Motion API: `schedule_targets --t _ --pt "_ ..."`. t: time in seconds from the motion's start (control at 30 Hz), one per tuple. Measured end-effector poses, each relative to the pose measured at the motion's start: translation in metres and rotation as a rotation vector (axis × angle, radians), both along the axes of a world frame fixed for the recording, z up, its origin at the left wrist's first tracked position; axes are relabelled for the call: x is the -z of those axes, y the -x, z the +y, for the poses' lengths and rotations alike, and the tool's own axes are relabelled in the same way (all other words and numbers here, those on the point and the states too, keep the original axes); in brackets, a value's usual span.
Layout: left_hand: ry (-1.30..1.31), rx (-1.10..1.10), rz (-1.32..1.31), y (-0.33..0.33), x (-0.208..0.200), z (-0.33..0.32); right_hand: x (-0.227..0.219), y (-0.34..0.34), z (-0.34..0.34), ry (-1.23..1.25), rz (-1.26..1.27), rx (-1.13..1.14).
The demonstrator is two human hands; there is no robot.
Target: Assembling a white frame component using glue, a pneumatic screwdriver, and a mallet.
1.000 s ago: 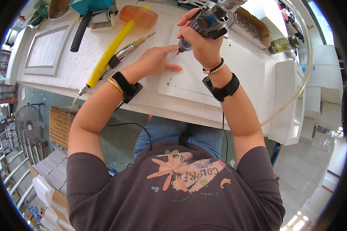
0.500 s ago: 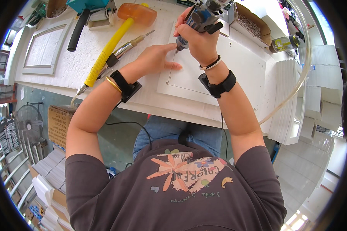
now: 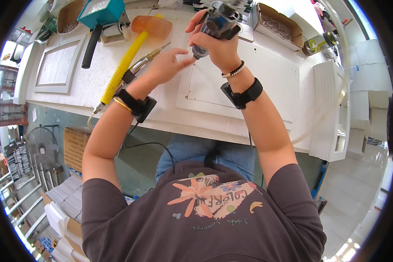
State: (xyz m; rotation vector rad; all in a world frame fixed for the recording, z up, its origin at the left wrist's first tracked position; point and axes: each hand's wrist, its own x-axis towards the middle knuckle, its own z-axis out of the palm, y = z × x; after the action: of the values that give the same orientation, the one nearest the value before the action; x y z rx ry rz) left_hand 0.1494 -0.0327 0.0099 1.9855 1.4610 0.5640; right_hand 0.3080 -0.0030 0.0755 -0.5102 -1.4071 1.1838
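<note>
My right hand is wrapped round a grey-blue power driver, its nose pointing down and toward me. The nose is over the left edge of a white framed panel lying on the workbench; whether its tip touches the panel is hard to tell. My left hand is beside the nose, thumb and forefinger apart, and I see nothing in it. Small dark spots dot the panel's border. To the left lie a mallet with an orange head and yellow handle, and a slim metal straight driver.
A teal tray with a black handle and a small white frame are at the left. An open box of small metal pieces and a clear bottle stand far right. Stacked white panels flank the right bench end.
My left hand has lifted off the panel and drawn back left. My right hand and the power driver have shifted slightly left and away from me. The view has tilted a little.
</note>
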Motion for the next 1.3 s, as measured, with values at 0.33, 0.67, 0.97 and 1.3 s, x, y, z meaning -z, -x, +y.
schedule_targets --t 0.33,0.67,0.97,1.3 --pt "0.9 -0.174 -1.272 -0.03 -0.033 -0.031 -0.044 -0.074 -0.057 -0.224 0.294 0.04" --pt "1.076 0.035 -1.193 -0.14 -0.041 -0.052 -0.048 -0.164 -0.133 -0.288 0.325 0.211" --pt "1.169 -0.013 -1.273 -0.207 -0.051 -0.068 -0.034 -0.21 -0.152 -0.361 0.31 0.348" --pt "1.142 -0.014 -1.283 -0.229 -0.049 -0.073 -0.026 -0.225 -0.158 -0.386 0.36 0.402"
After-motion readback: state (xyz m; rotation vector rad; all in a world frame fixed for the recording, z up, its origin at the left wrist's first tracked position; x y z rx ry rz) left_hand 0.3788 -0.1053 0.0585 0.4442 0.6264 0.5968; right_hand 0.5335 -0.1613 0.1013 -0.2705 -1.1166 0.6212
